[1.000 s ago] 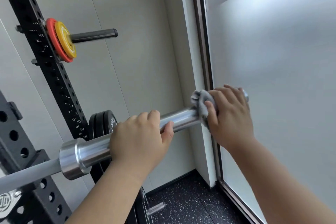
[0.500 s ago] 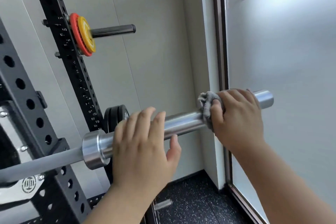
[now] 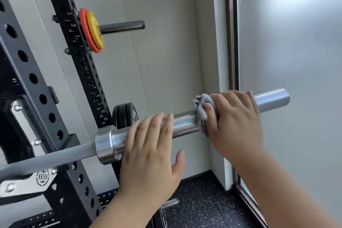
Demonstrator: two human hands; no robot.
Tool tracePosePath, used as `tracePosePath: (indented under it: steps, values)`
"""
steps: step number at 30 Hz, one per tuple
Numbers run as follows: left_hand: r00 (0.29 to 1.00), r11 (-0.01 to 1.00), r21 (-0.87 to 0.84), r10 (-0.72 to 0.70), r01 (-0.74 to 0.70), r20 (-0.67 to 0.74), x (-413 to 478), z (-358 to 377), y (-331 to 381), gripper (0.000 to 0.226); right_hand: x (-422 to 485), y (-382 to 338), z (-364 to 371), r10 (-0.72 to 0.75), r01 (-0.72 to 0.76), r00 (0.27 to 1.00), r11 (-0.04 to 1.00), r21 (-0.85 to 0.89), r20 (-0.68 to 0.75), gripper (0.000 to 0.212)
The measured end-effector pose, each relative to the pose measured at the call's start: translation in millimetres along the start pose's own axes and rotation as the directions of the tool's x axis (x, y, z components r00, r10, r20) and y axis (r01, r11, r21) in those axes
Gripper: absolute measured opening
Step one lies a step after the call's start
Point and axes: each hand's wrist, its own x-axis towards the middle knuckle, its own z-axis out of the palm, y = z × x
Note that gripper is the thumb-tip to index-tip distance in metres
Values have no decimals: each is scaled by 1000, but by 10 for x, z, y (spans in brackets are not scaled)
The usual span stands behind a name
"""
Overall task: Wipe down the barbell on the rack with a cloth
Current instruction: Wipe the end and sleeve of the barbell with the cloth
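Head view: one barbell (image 3: 185, 123), one cloth (image 3: 202, 110), two hands (image 3: 149, 153) (image 3: 236, 126).

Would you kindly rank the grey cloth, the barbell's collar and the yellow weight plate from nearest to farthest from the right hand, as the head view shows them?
1. grey cloth: gripped by the right hand itself.
2. barbell's collar: along the bar, lower left.
3. yellow weight plate: high at upper left.
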Motion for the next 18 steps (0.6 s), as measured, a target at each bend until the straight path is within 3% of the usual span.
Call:
tracePosePath:
  steps: [2, 5, 8, 13, 15, 18]
  values:
    - [999, 1000, -8, 21, -21, -24, -78, 12, 8, 75, -15, -213, 20, -24, 24, 1000, 1000, 6, 12, 33]
    - [992, 997, -64, 30, -38, -123, -172, -30, 6, 69, -214, -441, 103, -252, 252, 968, 963, 94, -9, 35]
    - [981, 998, -54, -25, 15, -195, -205, -223, -93, 60, -229, -337, 102, -338, 339, 941, 936, 96, -32, 41]
    - [982, 979, 79, -187, 188, -23, -113, -487, -490, 60, -76, -286, 88, -37, 41, 998, 996, 84, -49, 31]
    - [979, 979, 85, -192, 186, 70, -102, -441, -567, 61, -115, -442, 107, -69, 69, 998, 994, 79, -11, 29]
    - [985, 991, 51, -126, 120, 121, -159, -362, -671, 69, -296, -847, 144, -229, 226, 973, 966, 124, 7, 35]
